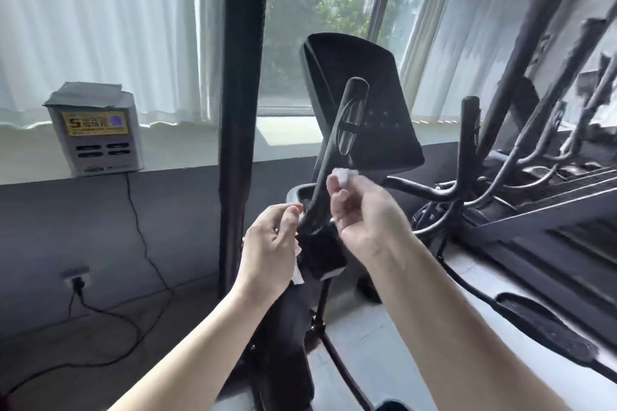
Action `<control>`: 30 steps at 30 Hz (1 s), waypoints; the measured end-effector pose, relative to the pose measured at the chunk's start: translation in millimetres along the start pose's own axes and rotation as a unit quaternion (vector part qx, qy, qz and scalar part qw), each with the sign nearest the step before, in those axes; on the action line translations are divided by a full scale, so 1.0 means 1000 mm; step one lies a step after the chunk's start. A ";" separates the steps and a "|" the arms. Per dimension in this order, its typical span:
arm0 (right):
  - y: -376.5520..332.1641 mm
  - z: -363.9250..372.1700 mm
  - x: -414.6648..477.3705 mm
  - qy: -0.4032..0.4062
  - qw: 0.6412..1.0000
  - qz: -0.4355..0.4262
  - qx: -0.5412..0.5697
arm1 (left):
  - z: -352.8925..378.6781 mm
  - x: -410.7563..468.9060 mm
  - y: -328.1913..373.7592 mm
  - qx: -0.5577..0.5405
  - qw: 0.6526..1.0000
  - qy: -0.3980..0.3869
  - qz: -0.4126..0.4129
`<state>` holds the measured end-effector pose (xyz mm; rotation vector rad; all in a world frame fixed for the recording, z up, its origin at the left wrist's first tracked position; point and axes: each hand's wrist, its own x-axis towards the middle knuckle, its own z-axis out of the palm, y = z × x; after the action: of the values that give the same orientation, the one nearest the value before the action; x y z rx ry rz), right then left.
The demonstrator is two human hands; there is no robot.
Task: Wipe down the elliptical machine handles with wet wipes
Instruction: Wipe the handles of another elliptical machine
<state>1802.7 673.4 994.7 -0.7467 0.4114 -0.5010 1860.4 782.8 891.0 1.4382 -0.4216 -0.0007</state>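
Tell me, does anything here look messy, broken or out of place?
The grey box on the sill has a crumpled, lifting cover on top, and a black cable dangles from it down the wall and trails loose over the floor. The elliptical shows no damage or spill.

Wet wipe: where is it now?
Wipe pinched by the right hand, centre of head view, beside the inner handle below the console; another white piece hangs from the left hand.

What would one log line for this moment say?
right hand: pinching crumpled white wet wipe | left hand: holding white sheet | black curved elliptical handle: between hands
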 end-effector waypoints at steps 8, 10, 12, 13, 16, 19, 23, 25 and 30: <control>0.021 -0.038 0.045 -0.030 0.532 -0.599 -0.598 | -0.003 0.003 -0.015 0.096 0.995 -0.013 -0.029; 0.036 -0.048 0.042 -0.035 0.522 -0.601 -0.605 | -0.004 0.003 -0.016 0.109 0.994 -0.013 -0.014; 0.052 -0.059 0.037 -0.058 0.516 -0.577 -0.630 | -0.005 0.003 -0.016 0.117 0.993 -0.020 0.001; 0.058 -0.063 0.034 -0.077 0.518 -0.551 -0.650 | -0.006 0.002 -0.016 0.113 0.993 -0.026 0.005; 0.061 -0.063 0.024 -0.111 0.536 -0.498 -0.673 | -0.009 0.001 -0.017 0.097 0.995 -0.032 0.010; 0.042 -0.044 0.025 -0.042 0.548 -0.563 -0.617 | -0.011 0.002 -0.015 0.098 0.995 -0.030 0.009; 0.044 -0.041 0.029 -0.018 0.542 -0.571 -0.617 | -0.012 0.001 -0.012 0.092 0.994 -0.054 0.010; 0.057 -0.054 0.026 -0.038 0.555 -0.538 -0.633 | -0.013 -0.003 -0.015 0.096 0.994 -0.056 0.020; 0.090 -0.096 0.002 -0.047 0.693 -0.303 -0.652 | -0.022 -0.030 -0.041 0.104 0.991 -0.076 -0.028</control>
<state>1779.2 677.6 864.8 -2.3580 0.3783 -0.7598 1848.5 805.2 842.0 1.6613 -0.5176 -0.1160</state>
